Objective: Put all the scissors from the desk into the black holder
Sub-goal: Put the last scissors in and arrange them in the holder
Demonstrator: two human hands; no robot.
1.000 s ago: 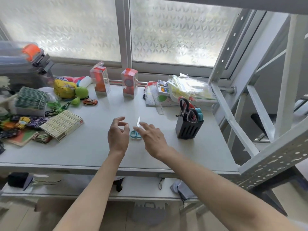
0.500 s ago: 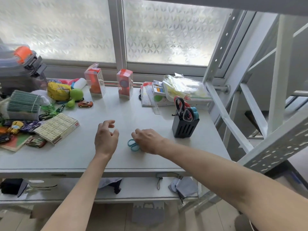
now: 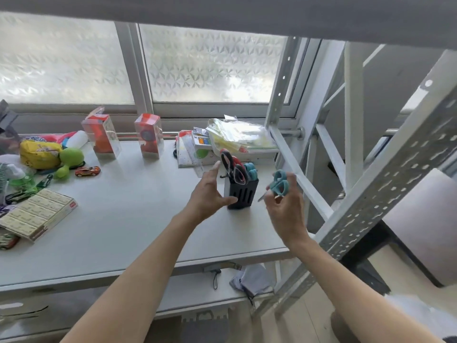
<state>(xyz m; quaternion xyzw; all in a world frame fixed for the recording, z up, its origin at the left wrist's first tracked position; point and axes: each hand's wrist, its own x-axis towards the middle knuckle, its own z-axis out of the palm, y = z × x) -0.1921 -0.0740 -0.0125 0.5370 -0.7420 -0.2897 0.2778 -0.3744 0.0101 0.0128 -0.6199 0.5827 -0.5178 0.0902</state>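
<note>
A black slotted holder (image 3: 243, 194) stands on the white desk (image 3: 128, 224) near its right end. Red-and-black scissors (image 3: 232, 167) and teal-handled scissors (image 3: 251, 170) stick up out of it. My right hand (image 3: 286, 206) is raised just right of the holder and grips small teal scissors (image 3: 279, 184), handles up, blade tip pointing down-left. My left hand (image 3: 210, 194) is spread at the holder's left side, thumb touching its lower front, fingers apart.
A white box of cards (image 3: 37, 214), a toy car (image 3: 87, 170), a green toy (image 3: 70, 159) and a yellow pouch (image 3: 39, 154) lie at the left. Two clear red boxes (image 3: 148, 136) and plastic bags (image 3: 242, 139) stand at the back. A metal rack frame (image 3: 371, 194) rises close on the right.
My right hand picked the small teal scissors off the desk and lifted them to the right of the holder. My left hand moved right to the holder's side.
</note>
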